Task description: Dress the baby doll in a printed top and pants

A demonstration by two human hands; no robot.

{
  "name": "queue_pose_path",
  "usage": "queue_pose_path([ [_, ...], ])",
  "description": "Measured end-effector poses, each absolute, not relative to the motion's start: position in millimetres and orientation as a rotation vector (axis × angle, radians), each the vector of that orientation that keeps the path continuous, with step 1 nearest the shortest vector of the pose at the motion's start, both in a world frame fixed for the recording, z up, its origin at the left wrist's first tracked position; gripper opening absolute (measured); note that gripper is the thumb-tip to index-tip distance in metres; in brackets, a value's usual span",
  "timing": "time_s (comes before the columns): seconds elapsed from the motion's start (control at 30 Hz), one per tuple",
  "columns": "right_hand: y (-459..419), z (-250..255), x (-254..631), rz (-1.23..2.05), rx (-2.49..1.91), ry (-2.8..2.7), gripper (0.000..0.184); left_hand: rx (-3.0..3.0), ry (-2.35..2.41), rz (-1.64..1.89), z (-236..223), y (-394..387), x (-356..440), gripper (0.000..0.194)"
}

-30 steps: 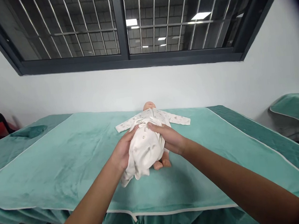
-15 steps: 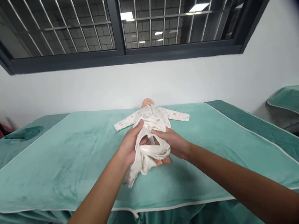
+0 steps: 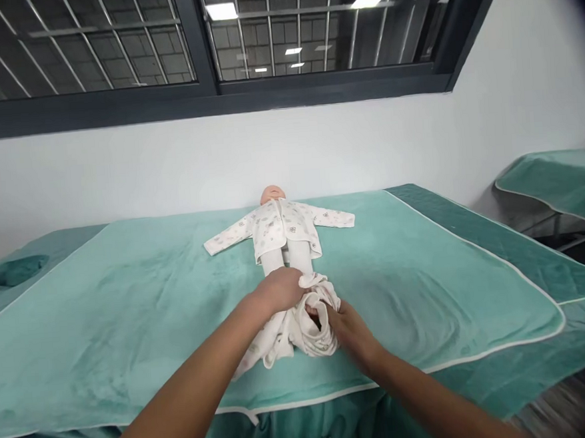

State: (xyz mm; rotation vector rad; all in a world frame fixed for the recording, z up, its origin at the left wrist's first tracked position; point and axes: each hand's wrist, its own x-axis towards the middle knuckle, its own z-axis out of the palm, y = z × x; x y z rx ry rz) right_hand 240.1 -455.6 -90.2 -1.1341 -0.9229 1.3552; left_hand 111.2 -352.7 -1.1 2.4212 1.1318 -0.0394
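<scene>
A baby doll [image 3: 272,194] lies on its back with its head by the wall and its legs toward me. It wears a white patterned jacket [image 3: 277,225], both sleeves spread sideways. Bunched white baby trousers [image 3: 314,334] are at the doll's feet, which the cloth hides. My left hand [image 3: 281,290] is closed on the upper edge of the bunched cloth, across the doll's lower legs. On the right side, my right hand [image 3: 347,328] grips the rolled cloth, its fingers partly inside the opening. One trouser leg trails to the lower left on the mat.
A light green mat [image 3: 143,309] with a white edge covers the bed, over a darker green cover [image 3: 577,279]. Behind is a white wall [image 3: 168,161] below a barred window [image 3: 280,46]. Another green-covered surface [image 3: 560,180] stands at the right.
The bunched trousers have moved down toward the doll's feet, showing its white legs below the jacket. My left hand has turned over the cloth; my right has shifted lower. The view has swung slightly right.
</scene>
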Motion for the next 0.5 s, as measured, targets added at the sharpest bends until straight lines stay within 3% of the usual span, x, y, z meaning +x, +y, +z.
queue_pose_path([
  [0.37,-445,-88,243,1.105,-1.069,-0.881,0.023,1.910,0.890,0.413,10,-368,111,0.024],
  [0.5,-421,-85,252,0.993,-0.937,-0.833,0.025,1.373,0.764,0.460,21,-363,111,0.039],
])
